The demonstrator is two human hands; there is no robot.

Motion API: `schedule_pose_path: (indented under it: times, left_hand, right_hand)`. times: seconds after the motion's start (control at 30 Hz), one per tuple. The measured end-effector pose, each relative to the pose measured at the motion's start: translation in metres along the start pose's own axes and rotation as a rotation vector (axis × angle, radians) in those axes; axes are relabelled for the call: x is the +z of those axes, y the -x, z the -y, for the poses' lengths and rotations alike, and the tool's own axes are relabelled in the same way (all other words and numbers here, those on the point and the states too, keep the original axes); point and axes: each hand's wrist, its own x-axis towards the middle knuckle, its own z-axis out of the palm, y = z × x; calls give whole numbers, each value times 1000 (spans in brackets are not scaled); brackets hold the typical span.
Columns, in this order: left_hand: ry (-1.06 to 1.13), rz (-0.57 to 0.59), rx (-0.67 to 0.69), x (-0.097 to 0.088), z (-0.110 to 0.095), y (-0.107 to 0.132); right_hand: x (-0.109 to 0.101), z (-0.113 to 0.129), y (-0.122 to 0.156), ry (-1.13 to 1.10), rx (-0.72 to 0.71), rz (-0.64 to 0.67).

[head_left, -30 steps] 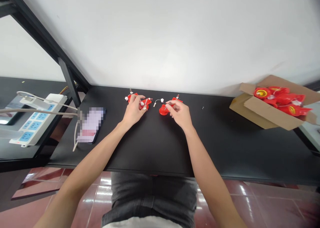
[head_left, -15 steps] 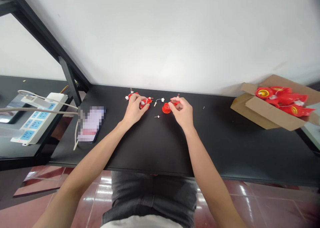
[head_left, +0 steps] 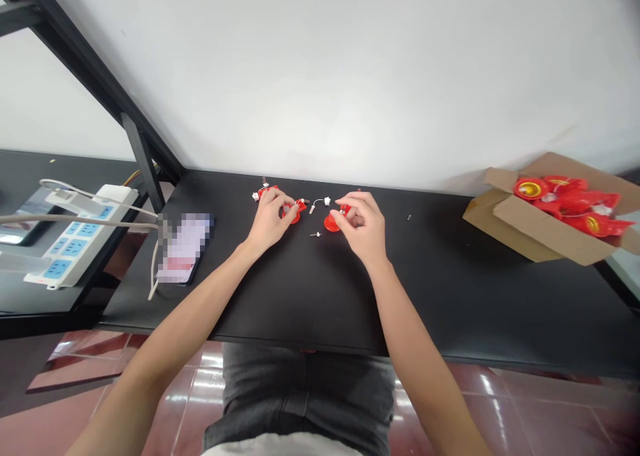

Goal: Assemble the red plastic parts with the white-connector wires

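Observation:
On the black tabletop, my left hand point(head_left: 271, 221) has its thumb and fingers closed round a red plastic part point(head_left: 301, 206), with a bit of white at its top. My right hand point(head_left: 364, 228) bends its fingers about a second red plastic part point(head_left: 331, 223), whose round flared base rests on the table; the fingers cover much of it. Between the hands lie a white connector on a short wire point(head_left: 327, 201) and a small thin pin-like piece point(head_left: 319, 234). Behind my left hand sits another red part with a white connector point(head_left: 256, 196), partly hidden.
An opened cardboard box point(head_left: 520, 229) at the right holds several red and gold plastic pieces point(head_left: 583, 199). A phone point(head_left: 183, 249) with a blurred screen lies at the left by a white cable. Farther left is a white power strip point(head_left: 75, 243). A tiny piece point(head_left: 409, 217) lies right of my hands.
The red part at my left hand has turned, and its lower rim now shows. My right thumb and forefinger have spread a little farther apart over their part. The view has shifted slightly.

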Motion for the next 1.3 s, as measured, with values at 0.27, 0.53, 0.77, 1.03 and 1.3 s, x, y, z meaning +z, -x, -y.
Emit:
schedule_pose_path:
  times: [0.27,0.53,0.77,1.03,1.3]
  left_hand:
    - [79,28,-48,-5,-6,-1]
    - [134,78,-39,-4,-4,-1]
    - [145,150,-12,-2,0,1]
    - [256,432,-42,-1,-2,4]
    - [267,566,18,-2,-2,7]
  right_hand:
    - [8,-2,7,-38,23,455]
    - [12,-20,9,89,96,614]
    - [8,-11,6,-37,199,550]
    - [9,-7,4,-54,252,465]
    - [10,-9,5,25,213,545]
